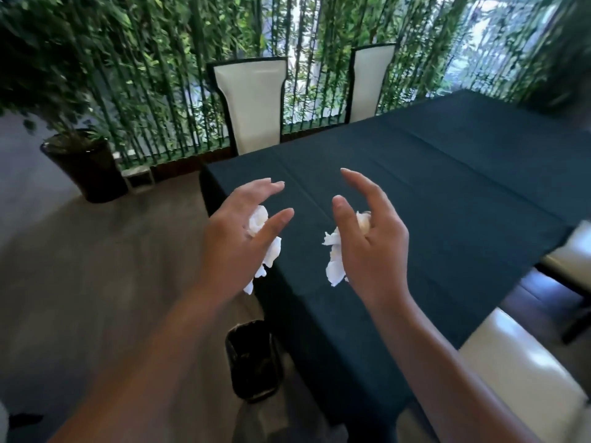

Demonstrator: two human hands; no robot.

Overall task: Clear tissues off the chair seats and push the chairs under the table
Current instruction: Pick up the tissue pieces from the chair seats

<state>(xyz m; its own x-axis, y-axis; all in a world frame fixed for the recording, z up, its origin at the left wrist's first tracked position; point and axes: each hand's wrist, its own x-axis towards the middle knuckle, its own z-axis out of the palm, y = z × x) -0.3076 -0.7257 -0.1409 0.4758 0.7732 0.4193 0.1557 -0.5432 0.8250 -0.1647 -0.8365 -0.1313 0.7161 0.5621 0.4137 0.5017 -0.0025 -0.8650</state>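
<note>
My left hand (236, 238) hovers over the near left corner of the table (447, 193), which is covered in a dark green cloth. A crumpled white tissue (259, 219) sits in its palm, and a strip hangs below the hand. My right hand (374, 244) is raised over the tabletop with a second crumpled tissue (335, 260) held against its palm. On both hands the thumb and forefinger are spread, and the other fingers are hidden behind the tissue. Two white-backed chairs (251, 100) (372, 81) stand tucked in at the far side. White chair seats (524, 372) (572, 247) show at the right edge.
A small black waste bin (252, 359) stands on the floor by the table's near left corner, below my left hand. A dark planter pot (86, 167) sits at the back left before a wall of bamboo foliage. Grey floor lies open on the left.
</note>
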